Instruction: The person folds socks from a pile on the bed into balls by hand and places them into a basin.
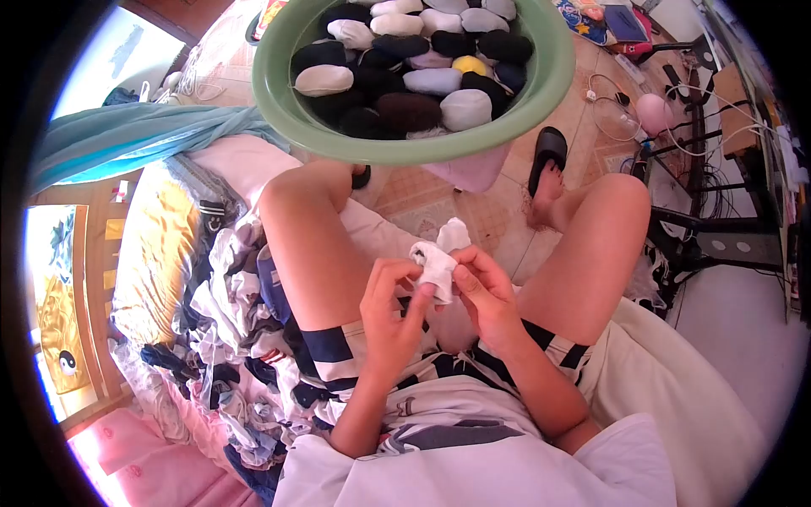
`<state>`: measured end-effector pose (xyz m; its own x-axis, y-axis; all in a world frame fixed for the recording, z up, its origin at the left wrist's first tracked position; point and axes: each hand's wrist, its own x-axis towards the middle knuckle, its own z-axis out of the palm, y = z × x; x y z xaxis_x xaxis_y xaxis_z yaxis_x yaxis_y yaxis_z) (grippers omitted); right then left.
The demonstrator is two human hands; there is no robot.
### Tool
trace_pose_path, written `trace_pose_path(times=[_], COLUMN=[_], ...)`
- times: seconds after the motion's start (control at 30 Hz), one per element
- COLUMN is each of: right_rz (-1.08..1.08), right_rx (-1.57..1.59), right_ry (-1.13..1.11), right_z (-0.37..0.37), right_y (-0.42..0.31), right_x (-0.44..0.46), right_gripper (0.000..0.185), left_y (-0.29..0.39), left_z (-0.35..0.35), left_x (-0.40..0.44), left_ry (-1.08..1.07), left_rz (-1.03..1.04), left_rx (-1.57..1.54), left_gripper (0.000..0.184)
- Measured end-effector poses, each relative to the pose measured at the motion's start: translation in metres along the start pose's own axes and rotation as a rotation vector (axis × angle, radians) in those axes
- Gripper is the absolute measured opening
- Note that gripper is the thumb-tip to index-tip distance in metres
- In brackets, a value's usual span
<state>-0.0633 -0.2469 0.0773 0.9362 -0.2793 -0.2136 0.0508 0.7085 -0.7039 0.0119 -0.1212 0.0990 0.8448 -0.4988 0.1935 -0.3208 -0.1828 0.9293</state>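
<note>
Between my two hands, above my lap, is a white sock (437,269), partly bunched, with one end sticking up at the upper right. My left hand (394,306) grips its left side between thumb and fingers. On the other side my right hand (485,291) pinches the fabric with thumb and forefinger. Ahead of my knees stands a green basin (414,152) holding many rolled socks, among them a white one (324,80), a dark brown one (409,111) and a yellow one (470,65).
A heap of loose socks and clothes (245,338) lies on the bed to my left, beside a blue curtain (152,139). A black slipper (549,152) is on my right foot. Cables (612,106) and a pink round object (654,113) lie near a black-framed desk (718,237).
</note>
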Motion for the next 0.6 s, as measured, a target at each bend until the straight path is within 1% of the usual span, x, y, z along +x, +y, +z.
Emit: trace_pose_path(times=[0.03, 0.1, 0.13, 0.17, 0.2, 0.23, 0.3, 0.33, 0.37, 0.43, 0.5, 0.53, 0.57, 0.6], right_rz=[-0.001, -0.092, -0.092, -0.144, -0.195, -0.189, -0.449, -0.445, -0.467, -0.500, -0.510, -0.511, -0.512, -0.512], right_rx=[-0.001, -0.238, -0.242, -0.346, -0.449, -0.447, -0.719, -0.615, -0.512, -0.330, -0.224, -0.203, -0.183, -0.171], right_ry=[0.000, 0.024, 0.024, 0.076, 0.127, 0.123, -0.096, -0.351, -0.549, -0.805, -0.921, -0.945, -0.973, -0.991], right_z=[0.000, 0.000, 0.003, 0.008, 0.015, 0.024, 0.047, 0.068, 0.087, 0.120, 0.142, 0.149, 0.156, 0.162], right_y=[0.001, 0.000, -0.001, -0.002, -0.005, -0.015, -0.048, -0.068, -0.082, -0.096, -0.096, -0.095, -0.092, -0.090], right_x=[0.000, 0.000, 0.000, -0.001, -0.002, -0.005, -0.016, -0.020, -0.022, -0.029, -0.030, -0.030, -0.030, -0.030], right_gripper=[0.020, 0.018, 0.018, 0.015, 0.012, 0.012, 0.010, 0.011, 0.012, 0.014, 0.019, 0.021, 0.023, 0.026], left_y=[0.000, -0.001, 0.001, -0.003, -0.010, -0.012, -0.013, -0.016, -0.017, -0.019, -0.021, -0.026, -0.025, -0.025], left_z=[-0.001, -0.006, -0.011, -0.013, -0.014, -0.017, -0.024, -0.029, -0.032, -0.035, -0.049, -0.057, -0.061, -0.063], left_x=[-0.001, -0.005, -0.005, -0.006, -0.008, -0.010, -0.010, -0.012, -0.015, -0.016, -0.022, -0.024, -0.028, -0.029], left_ry=[0.000, 0.191, 0.201, 0.203, 0.266, 0.331, 0.354, 0.379, 0.407, 0.463, 0.510, 0.499, 0.532, 0.579], left_rz=[0.001, -0.237, -0.274, -0.274, -0.293, -0.312, -0.318, -0.321, -0.321, -0.346, -0.361, -0.352, -0.398, -0.398], left_rx=[0.000, -0.141, -0.175, -0.177, -0.285, -0.392, -0.360, -0.332, -0.305, -0.327, -0.213, -0.181, -0.213, -0.266], left_gripper=[0.007, 0.011, 0.015, 0.015, 0.016, 0.017, 0.018, 0.018, 0.019, 0.018, 0.019, 0.020, 0.022, 0.022])
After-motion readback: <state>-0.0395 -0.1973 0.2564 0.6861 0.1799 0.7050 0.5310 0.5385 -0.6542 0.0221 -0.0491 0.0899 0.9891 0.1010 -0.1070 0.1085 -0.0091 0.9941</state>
